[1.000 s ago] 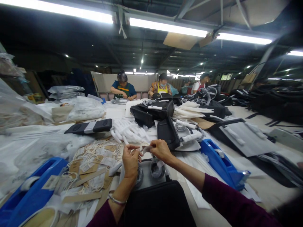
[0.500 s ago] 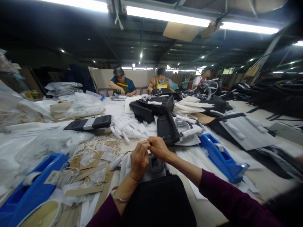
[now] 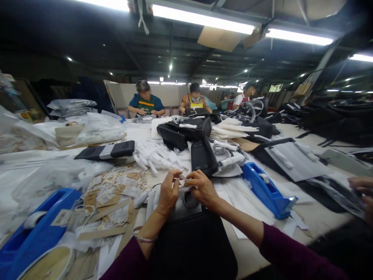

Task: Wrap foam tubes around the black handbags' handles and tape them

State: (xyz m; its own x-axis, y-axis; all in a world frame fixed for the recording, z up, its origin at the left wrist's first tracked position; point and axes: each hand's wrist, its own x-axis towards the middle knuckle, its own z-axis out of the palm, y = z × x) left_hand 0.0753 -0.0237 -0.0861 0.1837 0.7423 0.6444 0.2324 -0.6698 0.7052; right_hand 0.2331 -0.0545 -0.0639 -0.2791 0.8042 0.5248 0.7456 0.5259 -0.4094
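Brown card hang tags with white strings (image 3: 113, 198) are heaped to the left of the black fabric case (image 3: 194, 249) lying nearest the camera. Above the case's far edge, the left hand (image 3: 168, 193) and the right hand (image 3: 201, 188) are brought together, fingertips closed on a small pale tag (image 3: 183, 179) pinched between them; its long axis seems to run left to right, equally near both hands. A blue plastic tape dispenser (image 3: 266, 190) sits to the case's right.
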